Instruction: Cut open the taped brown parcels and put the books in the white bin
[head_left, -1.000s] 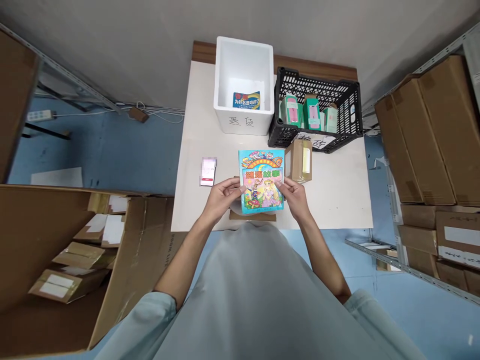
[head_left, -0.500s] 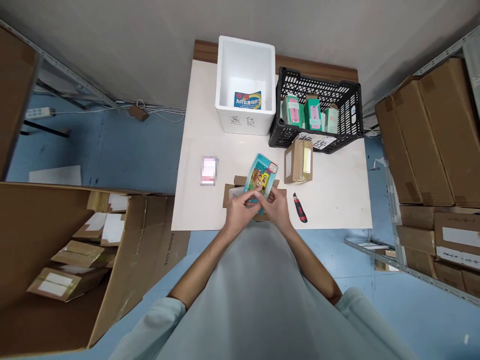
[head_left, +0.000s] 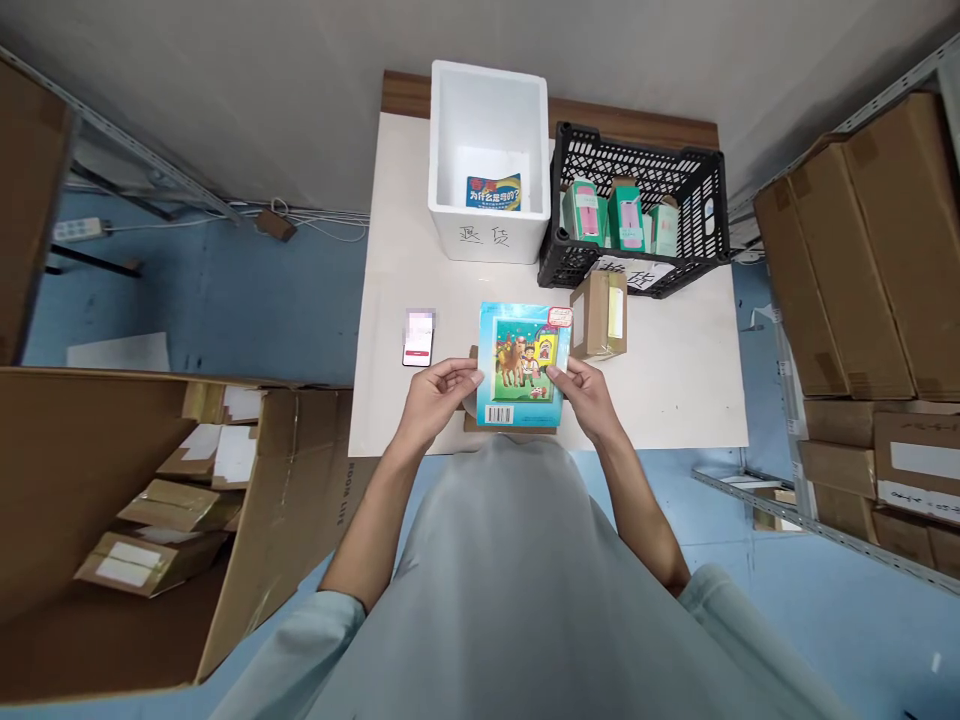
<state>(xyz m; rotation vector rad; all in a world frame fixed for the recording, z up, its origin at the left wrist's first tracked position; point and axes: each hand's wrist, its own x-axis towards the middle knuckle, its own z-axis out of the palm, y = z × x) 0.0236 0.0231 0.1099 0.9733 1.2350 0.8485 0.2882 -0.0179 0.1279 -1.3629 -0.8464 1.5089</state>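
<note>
A blue children's book [head_left: 523, 365] is held up in both hands, its back cover with a barcode and a camel picture facing me. My left hand [head_left: 437, 395] pinches its left edge, thumb on the cover. At the right edge my right hand [head_left: 584, 393] grips it the same way. Beneath the book lies an opened cardboard box [head_left: 510, 427], mostly covered by it. Left of the book a phone [head_left: 418, 340] rests on the white table [head_left: 660, 395]. Just to the right stands a small taped carton [head_left: 598, 315].
A white foam box [head_left: 489, 225] with another book [head_left: 493, 193] inside stands at the back. Beside it is a black crate [head_left: 637, 160] holding several green boxes [head_left: 626, 217]. A large carton [head_left: 277, 500] of parcels is at left; shelved boxes [head_left: 847, 250] line the right.
The book has been turned over from its front cover to its back. My hands came together mid-turn and are apart again at its two side edges.
</note>
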